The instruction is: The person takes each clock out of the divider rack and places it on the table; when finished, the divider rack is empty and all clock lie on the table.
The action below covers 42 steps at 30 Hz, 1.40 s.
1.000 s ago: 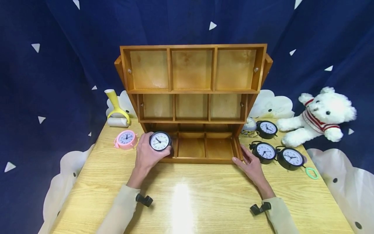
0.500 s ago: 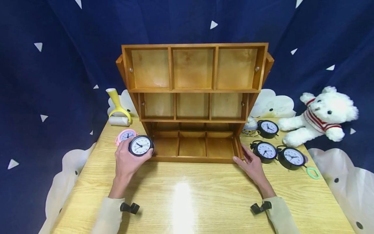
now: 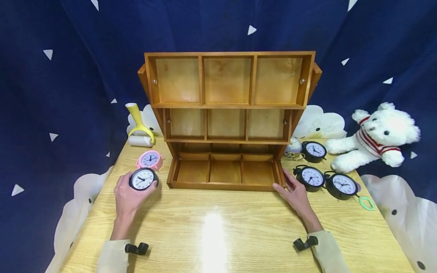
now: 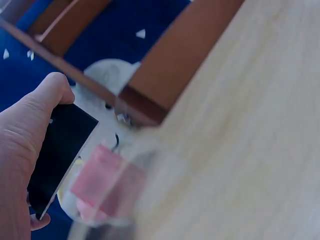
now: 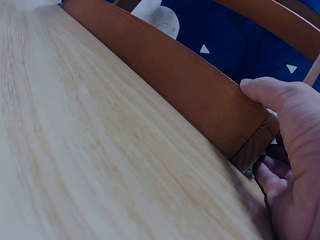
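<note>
My left hand (image 3: 131, 197) grips a round black alarm clock (image 3: 143, 179) with a white dial, its face up, left of the wooden shelf (image 3: 220, 186). The left wrist view shows the thumb and fingers around the clock's black case (image 4: 60, 150). Just behind it in the head view stands a pink alarm clock (image 3: 150, 159). The shelf has three tiers, each split into three compartments. At its lower right front corner my right hand (image 3: 294, 193) holds on, thumb on the top edge of the front board (image 5: 200, 95) and fingers curled at the side.
Right of the shelf stand several black alarm clocks (image 3: 310, 178), a small pale clear object (image 3: 293, 146) and a green ring (image 3: 366, 203). A white teddy bear (image 3: 372, 140) leans behind them. A yellow-handled roller (image 3: 140, 127) lies at the back left. A dark blue curtain (image 3: 218, 22) hangs behind.
My left hand has carried the black clock from the bottom tier's left compartment leftward and toward me, to in front of the pink clock. The right hand stays at the shelf's corner.
</note>
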Each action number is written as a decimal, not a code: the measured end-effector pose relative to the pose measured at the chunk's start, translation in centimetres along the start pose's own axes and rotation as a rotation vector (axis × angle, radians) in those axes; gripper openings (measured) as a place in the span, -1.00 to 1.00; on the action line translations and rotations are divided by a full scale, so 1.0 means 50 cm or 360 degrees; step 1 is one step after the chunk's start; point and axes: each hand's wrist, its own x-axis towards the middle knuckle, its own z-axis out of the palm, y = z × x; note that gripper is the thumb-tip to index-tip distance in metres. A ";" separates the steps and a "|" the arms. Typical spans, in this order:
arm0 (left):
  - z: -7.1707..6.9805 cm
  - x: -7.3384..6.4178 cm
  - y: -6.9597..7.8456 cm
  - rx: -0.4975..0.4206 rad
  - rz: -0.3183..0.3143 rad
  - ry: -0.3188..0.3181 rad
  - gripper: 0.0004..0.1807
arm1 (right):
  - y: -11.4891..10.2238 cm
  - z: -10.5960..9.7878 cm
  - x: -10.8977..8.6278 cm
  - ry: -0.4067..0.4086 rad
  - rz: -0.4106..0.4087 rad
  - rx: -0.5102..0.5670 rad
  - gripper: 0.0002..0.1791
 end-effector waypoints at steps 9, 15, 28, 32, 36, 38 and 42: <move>0.003 -0.013 -0.054 0.0024 -0.0130 -0.0058 -0.14 | -0.001 -0.002 -0.004 -0.0003 -0.0002 0.0009 -0.16; 0.010 -0.019 -0.070 0.0052 -0.0202 -0.0093 -0.11 | -0.002 -0.003 -0.007 -0.0005 0.0007 -0.0011 -0.16; 0.012 -0.014 -0.077 0.0099 -0.0188 -0.0163 -0.12 | 0.001 -0.001 -0.006 -0.0017 -0.0010 0.0022 -0.17; 0.008 -0.010 -0.073 0.0157 -0.0177 -0.0234 -0.10 | 0.000 -0.002 -0.006 -0.0015 -0.0009 0.0032 -0.17; 0.006 -0.007 -0.068 0.0253 -0.0138 -0.0275 -0.03 | -0.001 -0.003 -0.005 -0.0017 -0.0009 0.0042 -0.17; 0.005 -0.007 -0.064 0.0286 -0.0125 -0.0278 0.03 | -0.001 -0.004 -0.004 -0.0015 -0.0007 0.0045 -0.17; 0.003 -0.007 -0.049 0.0258 -0.0072 -0.0177 0.10 | 0.002 -0.003 -0.003 -0.0012 -0.0008 0.0062 -0.17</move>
